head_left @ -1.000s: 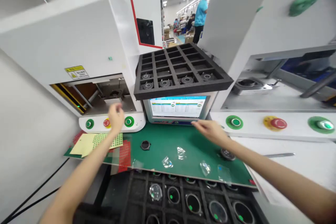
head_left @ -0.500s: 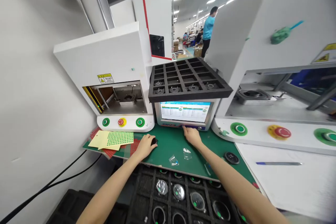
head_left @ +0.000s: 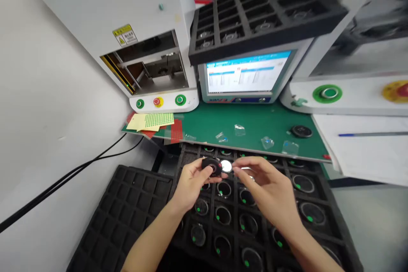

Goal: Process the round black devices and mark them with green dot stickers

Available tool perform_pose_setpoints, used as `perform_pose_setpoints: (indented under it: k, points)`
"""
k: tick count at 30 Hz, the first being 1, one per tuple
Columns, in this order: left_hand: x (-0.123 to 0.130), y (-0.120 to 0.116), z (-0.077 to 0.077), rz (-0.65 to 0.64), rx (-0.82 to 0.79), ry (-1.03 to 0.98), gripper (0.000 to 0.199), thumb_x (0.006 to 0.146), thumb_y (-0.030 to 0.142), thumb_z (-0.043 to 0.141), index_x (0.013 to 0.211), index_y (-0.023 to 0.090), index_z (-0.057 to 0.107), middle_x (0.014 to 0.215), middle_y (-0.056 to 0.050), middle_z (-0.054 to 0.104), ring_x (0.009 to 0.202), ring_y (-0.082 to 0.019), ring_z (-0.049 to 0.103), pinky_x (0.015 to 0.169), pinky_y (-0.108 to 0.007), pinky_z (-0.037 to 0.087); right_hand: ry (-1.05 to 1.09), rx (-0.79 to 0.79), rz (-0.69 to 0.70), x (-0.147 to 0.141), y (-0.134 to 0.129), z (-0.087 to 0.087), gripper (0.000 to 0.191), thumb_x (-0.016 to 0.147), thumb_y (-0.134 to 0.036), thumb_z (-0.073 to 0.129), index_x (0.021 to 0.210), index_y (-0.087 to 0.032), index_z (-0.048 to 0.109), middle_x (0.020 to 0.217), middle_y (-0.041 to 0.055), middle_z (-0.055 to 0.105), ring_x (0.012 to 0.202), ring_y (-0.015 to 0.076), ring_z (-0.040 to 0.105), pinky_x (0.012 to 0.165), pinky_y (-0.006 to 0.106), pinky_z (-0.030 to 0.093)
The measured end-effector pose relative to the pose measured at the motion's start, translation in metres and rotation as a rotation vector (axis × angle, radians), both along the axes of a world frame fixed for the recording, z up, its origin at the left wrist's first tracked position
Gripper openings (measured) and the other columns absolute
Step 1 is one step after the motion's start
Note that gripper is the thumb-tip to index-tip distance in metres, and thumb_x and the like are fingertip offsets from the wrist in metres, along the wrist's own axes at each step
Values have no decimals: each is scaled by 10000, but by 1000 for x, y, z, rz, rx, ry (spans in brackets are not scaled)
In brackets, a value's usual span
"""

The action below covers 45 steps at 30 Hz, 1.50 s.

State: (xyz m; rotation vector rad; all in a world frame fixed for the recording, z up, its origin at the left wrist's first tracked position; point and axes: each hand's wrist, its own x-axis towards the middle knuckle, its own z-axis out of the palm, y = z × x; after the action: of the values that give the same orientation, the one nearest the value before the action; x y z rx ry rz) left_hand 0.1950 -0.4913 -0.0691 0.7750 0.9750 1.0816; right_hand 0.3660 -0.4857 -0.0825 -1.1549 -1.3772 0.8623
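Observation:
My left hand [head_left: 193, 182] is closed on a round black part [head_left: 212, 165], thumb on its face and fingers behind, held above the foam tray. My right hand [head_left: 269, 187] is close by on the right, thumb and forefinger tips nearly together. At those tips is a bright, shiny disc [head_left: 226, 166]; whether they pinch it or it lies in the tray behind, I cannot tell. Below both hands the black foam tray [head_left: 234, 221] holds several round parts with green dots in its compartments. Another round black part [head_left: 301, 131] lies on the green table mat [head_left: 204, 121].
A monitor [head_left: 248, 74] stands behind the mat with a foam tray [head_left: 255, 34] on top. White press machines stand left [head_left: 153, 68] and right. Green-dot sticker sheets [head_left: 159, 120], clear film scraps [head_left: 239, 130] and a pen [head_left: 372, 134] lie about. Another foam tray [head_left: 127, 208] sits lower left.
My view has tilted down. My right hand has left the monitor's lower edge, and my left hand has lifted the round black part off the mat; both are now together over the tray.

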Motion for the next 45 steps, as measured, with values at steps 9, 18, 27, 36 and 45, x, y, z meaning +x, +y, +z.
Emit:
perform_pose_setpoints:
  k: [9,18,27,36,45]
  points:
    - [5,-55,-11,-55,547,470,194,890,127,621,1071,151,686,933,-39,694,828,-91,660,736,-145,525,-16,173,15,-7,-60,-6,123,859,-107,660,904,-219,638,858,-28,636,793,42,618,712,100,516]
    - [-3,-48,-4,-170,779,621,190,887,149,642,1064,90,672,959,-71,696,882,-99,640,824,-174,497,-100,192,59,4,-68,-5,153,853,-58,646,890,-200,606,824,-11,621,768,58,600,677,134,494]
    - [-5,-45,-6,-245,800,550,201,884,132,641,1078,82,661,997,-64,700,873,-76,621,828,-146,486,-15,171,319,14,-57,-13,101,906,-109,600,904,-193,542,792,2,584,760,80,595,671,166,505]
    - [-7,-44,-7,-223,789,537,181,898,184,638,1062,116,673,951,-60,706,827,-92,630,766,-178,499,49,288,226,6,-62,-17,217,800,30,655,924,-142,612,788,10,607,769,84,580,681,228,494]
    - [-13,-44,-13,-276,717,423,190,887,176,649,1063,120,693,928,-64,705,832,-96,643,767,-168,496,3,237,408,15,-54,-8,151,856,-30,627,902,-164,574,760,3,599,738,91,582,659,226,497]
